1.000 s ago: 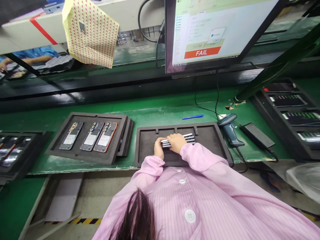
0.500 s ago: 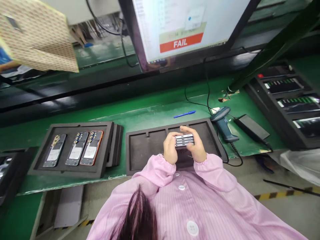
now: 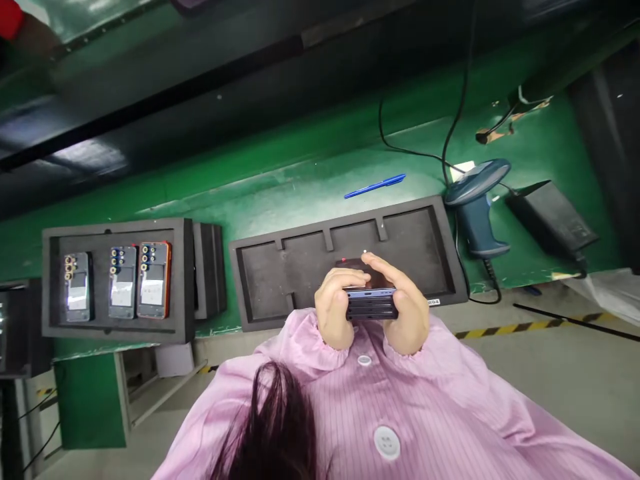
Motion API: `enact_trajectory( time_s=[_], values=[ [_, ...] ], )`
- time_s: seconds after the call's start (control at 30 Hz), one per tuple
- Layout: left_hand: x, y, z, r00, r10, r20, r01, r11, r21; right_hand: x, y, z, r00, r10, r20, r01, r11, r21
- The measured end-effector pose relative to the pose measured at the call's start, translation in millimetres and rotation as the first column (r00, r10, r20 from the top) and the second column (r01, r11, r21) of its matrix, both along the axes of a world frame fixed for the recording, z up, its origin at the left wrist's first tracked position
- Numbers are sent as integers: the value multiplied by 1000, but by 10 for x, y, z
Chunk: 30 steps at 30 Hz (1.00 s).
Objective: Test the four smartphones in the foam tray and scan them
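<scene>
Between my two hands, close to my chest, is a stack of phones [image 3: 371, 308] with their narrow edges facing me. The top one has a bluish edge, and the ones below look dark. My left hand [image 3: 336, 308] wraps the stack's left end, fingers over the top. At the right end, my right hand [image 3: 409, 308] grips it with fingers stretched along the far side. Beneath and beyond the hands lies a black foam tray [image 3: 265, 283] with notched dividers; the hands hide part of it.
At left, another foam tray [image 3: 183, 280] holds three phones with exposed backs [image 3: 123, 283], resting over a further tray [image 3: 213, 270]. A blue pen [image 3: 375, 186] lies behind the middle tray. To the right are a barcode scanner [image 3: 477, 213] with its cable and a black power brick [image 3: 553, 220].
The view has tipped downward, so the monitor with its FAIL banner is out of sight. Both hands still grip the stack, which now shows darker edges and a bluish top phone.
</scene>
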State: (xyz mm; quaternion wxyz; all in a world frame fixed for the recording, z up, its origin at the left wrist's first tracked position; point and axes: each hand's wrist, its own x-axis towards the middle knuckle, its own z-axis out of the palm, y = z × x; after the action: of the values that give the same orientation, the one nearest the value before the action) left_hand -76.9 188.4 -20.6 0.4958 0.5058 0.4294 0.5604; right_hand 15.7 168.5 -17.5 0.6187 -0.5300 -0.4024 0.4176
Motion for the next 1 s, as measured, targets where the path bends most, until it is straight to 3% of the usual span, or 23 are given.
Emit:
enact_trajectory(
  time_s=[0.3,0.53,0.83,1.0],
  values=[
    [7,-33,-6,999,29,-20,-28,999,33,21,-49,-9,998,39,59,-39,999,2],
    [9,-48,2,997,50,-52,-50,999,6,23,-91,-5,984,70,163,-57,995,-82],
    [28,-21,2,995,83,-48,-84,996,-14,27,0,65,997,58,43,-56,998,-42],
    [50,18,-1,996,90,-10,-90,996,-14,16,9,36,998,44,37,-41,995,-87]
  ],
)
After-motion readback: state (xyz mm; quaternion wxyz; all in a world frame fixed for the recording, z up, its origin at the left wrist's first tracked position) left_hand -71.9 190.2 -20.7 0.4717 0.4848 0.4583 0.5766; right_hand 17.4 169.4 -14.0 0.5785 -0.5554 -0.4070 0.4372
